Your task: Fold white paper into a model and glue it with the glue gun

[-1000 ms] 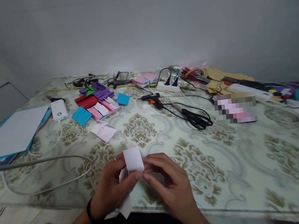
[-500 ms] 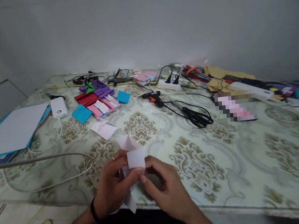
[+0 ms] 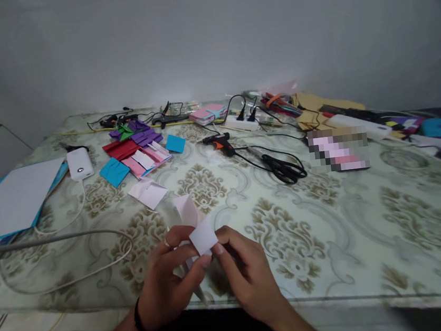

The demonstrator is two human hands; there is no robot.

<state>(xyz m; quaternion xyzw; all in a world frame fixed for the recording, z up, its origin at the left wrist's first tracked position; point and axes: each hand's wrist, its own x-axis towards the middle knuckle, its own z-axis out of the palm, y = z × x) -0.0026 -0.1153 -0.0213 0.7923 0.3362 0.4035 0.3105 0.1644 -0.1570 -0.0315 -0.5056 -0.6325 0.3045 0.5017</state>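
Note:
Between both hands, just above the table's near edge, is a piece of folded white paper [image 3: 203, 236] with a square face turned up and flaps sticking out behind and below. My left hand [image 3: 173, 277], with a ring and a dark wristband, pinches it from the left. My right hand [image 3: 246, 274] grips its right corner between thumb and fingers. Some flaps are hidden behind the fingers. Beyond the hands lies another folded white paper [image 3: 148, 194]. Blue folded paper [image 3: 115, 171] and a pile of red, pink and purple folded papers [image 3: 139, 151] lie farther back.
A glue gun [image 3: 220, 143] with coiled black cable lies mid-table. Behind it is a white power strip [image 3: 241, 122]. On the left are a white power bank [image 3: 80, 164] and paper sheets [image 3: 17, 199]; a grey cable [image 3: 104, 231] loops near my left arm.
The folded white paper has been turned, so its square face now sits tilted like a diamond. Both hands still hold it. The view has shifted slightly to the right.

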